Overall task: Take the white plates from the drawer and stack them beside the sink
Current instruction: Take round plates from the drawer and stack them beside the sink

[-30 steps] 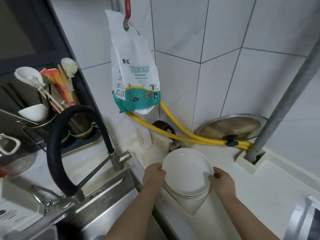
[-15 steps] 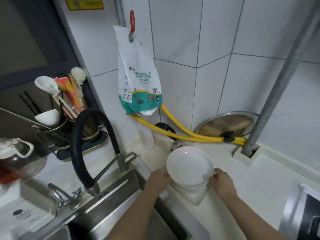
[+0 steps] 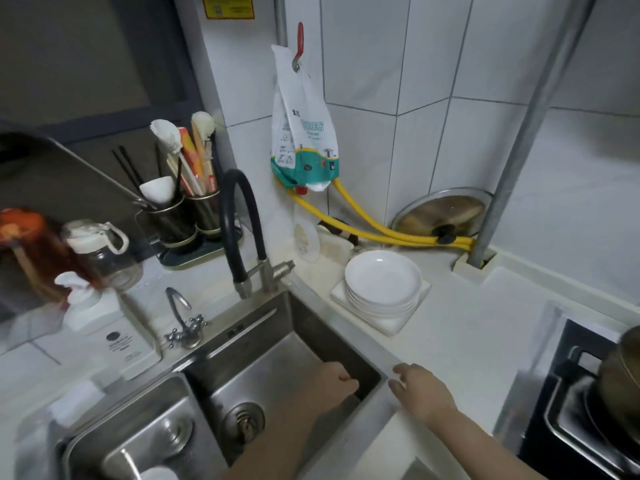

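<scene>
A stack of several round white plates rests on a square white dish on the counter, just right of the steel sink. Neither hand touches the stack. My left hand hovers over the sink's right side with fingers curled and nothing in it. My right hand is over the sink's right rim, fingers spread and empty. The drawer is out of view.
A black faucet arches over the sink's back edge. Behind the plates lie yellow hoses, a pot lid against the wall and a hanging rag packet. Utensil holders stand back left, a stove with a pot at right.
Both hands have let go of the plate stack and drawn back toward me, now over the sink's right edge. The view has pulled back and swung left.
</scene>
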Tool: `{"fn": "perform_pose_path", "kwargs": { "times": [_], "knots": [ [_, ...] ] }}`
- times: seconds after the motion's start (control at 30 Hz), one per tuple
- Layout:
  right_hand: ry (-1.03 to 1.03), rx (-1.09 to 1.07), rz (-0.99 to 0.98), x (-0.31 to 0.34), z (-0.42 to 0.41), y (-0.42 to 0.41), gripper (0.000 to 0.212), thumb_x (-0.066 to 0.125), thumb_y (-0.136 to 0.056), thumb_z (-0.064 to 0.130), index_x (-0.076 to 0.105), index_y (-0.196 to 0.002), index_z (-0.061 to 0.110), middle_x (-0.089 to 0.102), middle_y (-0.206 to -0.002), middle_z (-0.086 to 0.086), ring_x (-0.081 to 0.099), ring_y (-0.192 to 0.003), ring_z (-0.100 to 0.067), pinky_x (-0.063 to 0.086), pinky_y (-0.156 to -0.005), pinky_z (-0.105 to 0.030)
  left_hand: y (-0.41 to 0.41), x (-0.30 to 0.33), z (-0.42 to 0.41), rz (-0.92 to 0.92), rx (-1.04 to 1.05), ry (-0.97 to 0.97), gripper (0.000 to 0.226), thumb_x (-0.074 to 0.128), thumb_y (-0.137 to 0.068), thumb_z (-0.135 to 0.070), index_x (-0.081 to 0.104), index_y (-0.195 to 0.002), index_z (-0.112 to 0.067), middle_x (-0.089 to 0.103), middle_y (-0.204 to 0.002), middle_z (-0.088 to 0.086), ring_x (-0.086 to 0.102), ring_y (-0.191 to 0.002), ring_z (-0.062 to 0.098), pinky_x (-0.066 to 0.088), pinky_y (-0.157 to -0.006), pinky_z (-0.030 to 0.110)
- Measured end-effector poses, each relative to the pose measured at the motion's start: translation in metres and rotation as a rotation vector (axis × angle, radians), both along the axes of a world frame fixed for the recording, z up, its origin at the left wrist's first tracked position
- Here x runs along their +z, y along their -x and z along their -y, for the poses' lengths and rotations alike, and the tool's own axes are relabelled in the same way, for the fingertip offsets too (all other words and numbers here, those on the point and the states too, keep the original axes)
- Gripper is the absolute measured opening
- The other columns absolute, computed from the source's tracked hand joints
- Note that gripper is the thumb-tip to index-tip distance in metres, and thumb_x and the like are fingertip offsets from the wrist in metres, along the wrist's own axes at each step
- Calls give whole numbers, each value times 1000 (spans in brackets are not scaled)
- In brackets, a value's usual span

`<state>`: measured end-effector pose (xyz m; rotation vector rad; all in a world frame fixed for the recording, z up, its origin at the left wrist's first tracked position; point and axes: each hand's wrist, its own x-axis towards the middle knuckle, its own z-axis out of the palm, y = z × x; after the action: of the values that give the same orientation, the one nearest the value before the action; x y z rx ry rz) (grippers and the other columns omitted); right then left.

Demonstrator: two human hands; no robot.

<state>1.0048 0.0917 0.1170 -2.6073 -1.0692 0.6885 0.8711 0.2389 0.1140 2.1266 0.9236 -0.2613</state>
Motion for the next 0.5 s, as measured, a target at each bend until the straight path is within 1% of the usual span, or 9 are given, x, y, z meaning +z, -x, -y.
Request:
{"fn": "perform_pose_path", "kwargs": {
  "times": [0.07, 0.1, 0.13, 0.17, 0.23, 0.27, 0.33, 0.43, 0.5],
  "knots": [
    [36, 56, 5, -5, 11, 23, 43, 39, -97, 37, 46, -136, 19, 56, -130, -4, 55, -119, -20, 45, -98, -30, 22, -6, 18, 32, 24, 51, 25, 56, -80, -50, 62, -75, -26, 63, -74, -11, 59, -74, 10, 43, -66, 20],
    [59, 87, 7, -7, 16, 32, 42, 39, -97, 38, 47, -134, 19, 56, -130, -5, 55, -119, -21, 45, -99, -31, 33, -9, 26, 43, 52, 89, 26, 57, -76, -52, 58, -67, -28, 60, -64, -13, 56, -67, 5, 43, -60, 16],
    [79, 117, 8, -9, 20, 42, 41, 39, -97, 38, 49, -131, 18, 57, -129, -6, 55, -119, -22, 45, -99, -33, 44, -10, 34, 49, 75, 114, 26, 58, -74, -52, 55, -64, -29, 56, -59, -14, 53, -62, 1, 41, -54, 12],
    [91, 148, 10, -10, 23, 50, 40, 39, -97, 38, 50, -129, 17, 57, -128, -7, 55, -119, -22, 45, -99, -33, 54, -13, 41, 50, 87, 116, 25, 59, -77, -49, 53, -63, -30, 54, -60, -14, 49, -60, -2, 38, -52, 10],
    [99, 214, 24, -12, 29, 65, 40, 38, -97, 39, 51, -127, 16, 57, -127, -7, 55, -119, -23, 46, -98, -33, 74, -19, 52, 30, 107, 72, 25, 60, -84, -39, 52, -63, -29, 52, -65, -13, 47, -60, -2, 36, -56, 10],
    [96, 248, 34, -12, 32, 72, 40, 38, -96, 39, 51, -126, 16, 58, -126, -7, 55, -118, -23, 46, -98, -33, 83, -19, 57, 28, 134, 56, 23, 60, -85, -37, 54, -65, -28, 55, -69, -11, 51, -63, 2, 39, -61, 14],
    [84, 309, 37, -15, 37, 86, 40, 37, -96, 39, 52, -125, 16, 58, -125, -7, 56, -117, -23, 46, -98, -33, 103, -18, 70, 9, 193, 39, 17, 60, -85, -37, 61, -74, -24, 63, -79, 0, 57, -73, 13, 42, -69, 24],
    [61, 424, 70, -20, 45, 107, 40, 38, -95, 42, 53, -123, 16, 60, -122, -5, 57, -114, -23, 46, -98, -34, 131, -15, 94, -18, 258, -35, 24, 57, -86, -39, 63, -74, -20, 66, -82, 11, 65, -83, 25, 40, -66, 25],
    [47, 503, 97, -22, 52, 121, 39, 40, -93, 45, 54, -118, 19, 61, -120, -3, 57, -113, -22, 44, -95, -33, 150, -14, 114, -35, 339, -67, 26, 57, -85, -43, 67, -83, -19, 70, -95, 8, 65, -94, 23, 44, -72, 26]
  ]
}}
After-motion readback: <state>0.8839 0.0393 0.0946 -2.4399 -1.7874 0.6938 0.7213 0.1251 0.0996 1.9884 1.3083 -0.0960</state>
